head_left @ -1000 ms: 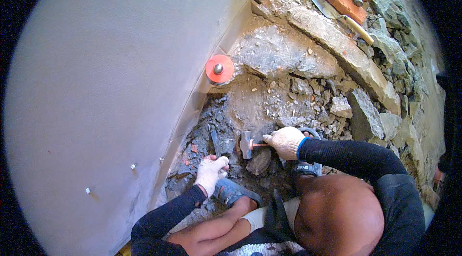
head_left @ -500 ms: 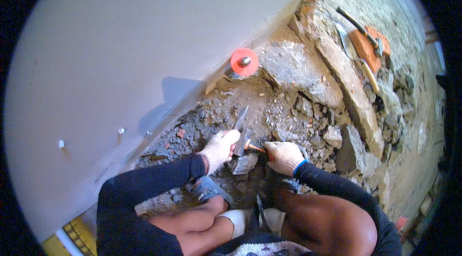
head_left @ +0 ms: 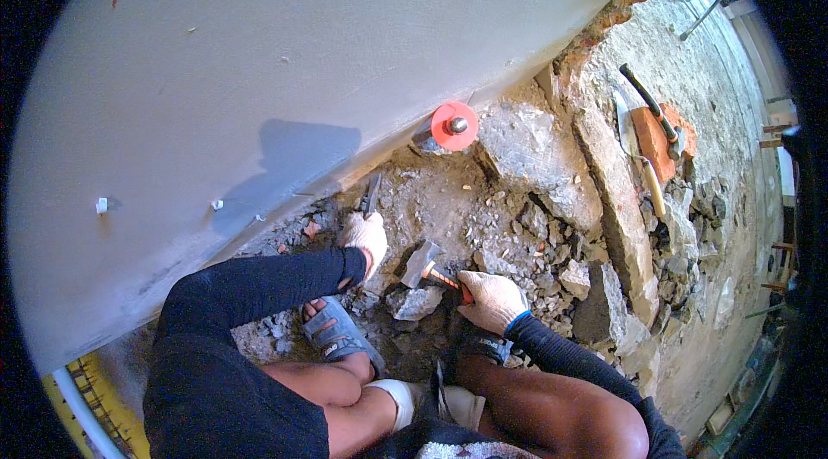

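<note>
My left hand (head_left: pixel 366 236), in a pale work glove, grips a dark steel chisel (head_left: pixel 372 194) whose tip points at the foot of the grey plastered wall (head_left: pixel 259 71). A gloved right hand (head_left: pixel 492 298) of mine holds a small club hammer (head_left: pixel 422 263) by its orange and black handle, the square head low over the rubble, a short way right of the chisel. Broken stone and mortar pieces (head_left: pixel 417 304) lie between both hands. I squat, my sandalled foot (head_left: pixel 335 331) just below the left hand.
A round orange cap on a pipe stub (head_left: pixel 454 125) sits at the wall base above the hands. To the right lie large stone slabs (head_left: pixel 604 191), a red brick (head_left: pixel 654 141) with another hammer (head_left: pixel 653 108) and a trowel. Loose rubble covers the ground.
The view has swung left and nearer to the wall. My left hand has moved up toward the wall base with the chisel. The hammer head has come down closer to the rubble.
</note>
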Motion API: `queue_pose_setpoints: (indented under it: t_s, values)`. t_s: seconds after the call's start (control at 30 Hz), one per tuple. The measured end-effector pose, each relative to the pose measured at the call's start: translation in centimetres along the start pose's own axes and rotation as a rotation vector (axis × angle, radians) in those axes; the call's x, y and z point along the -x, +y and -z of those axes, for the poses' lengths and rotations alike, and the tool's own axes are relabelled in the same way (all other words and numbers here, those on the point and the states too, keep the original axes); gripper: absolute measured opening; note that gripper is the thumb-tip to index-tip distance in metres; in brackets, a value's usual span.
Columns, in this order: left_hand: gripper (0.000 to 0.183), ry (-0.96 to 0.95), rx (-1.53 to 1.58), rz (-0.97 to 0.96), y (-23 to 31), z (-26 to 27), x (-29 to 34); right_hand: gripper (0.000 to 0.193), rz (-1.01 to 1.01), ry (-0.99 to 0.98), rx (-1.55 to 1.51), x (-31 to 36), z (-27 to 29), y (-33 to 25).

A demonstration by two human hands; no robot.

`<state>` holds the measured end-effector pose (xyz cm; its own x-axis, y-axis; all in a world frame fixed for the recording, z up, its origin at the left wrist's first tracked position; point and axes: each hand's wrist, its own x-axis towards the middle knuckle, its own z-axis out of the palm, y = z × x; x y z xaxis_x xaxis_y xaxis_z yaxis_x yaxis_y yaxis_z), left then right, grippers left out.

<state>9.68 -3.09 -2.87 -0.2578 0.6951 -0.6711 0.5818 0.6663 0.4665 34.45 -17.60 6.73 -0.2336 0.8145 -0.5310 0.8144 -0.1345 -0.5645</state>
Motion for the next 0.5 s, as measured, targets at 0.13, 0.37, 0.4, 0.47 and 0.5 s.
queue_pose_setpoints:
  t_s: [0.13, 0.37, 0.4, 0.47, 0.5]
  values:
    - [0.033, -0.16, 0.136, -0.048, -0.3, 1.0, 3.1, 0.029, 0.001, -0.01, 0.002, -0.1, 0.0, 0.1]
    - [0.024, -0.758, 0.333, -0.001, 6.2, -0.6, 3.1, 0.03, -0.012, -0.063, 0.033, -0.4, 0.2, 0.2]
    - [0.025, -0.741, 0.348, 0.006, 6.7, -1.3, 3.0, 0.03, -0.011, -0.047, 0.037, -0.5, 0.3, 0.2]
    - [0.021, -0.765, 0.375, 0.1, 7.2, -2.8, 2.8, 0.03, -0.031, -0.058, 0.06, -0.5, 0.3, 0.0]
    - [0.019, -0.765, 0.37, 0.105, 7.2, -3.3, 2.7, 0.029, -0.029, -0.045, 0.063, -0.5, 0.3, -0.1]
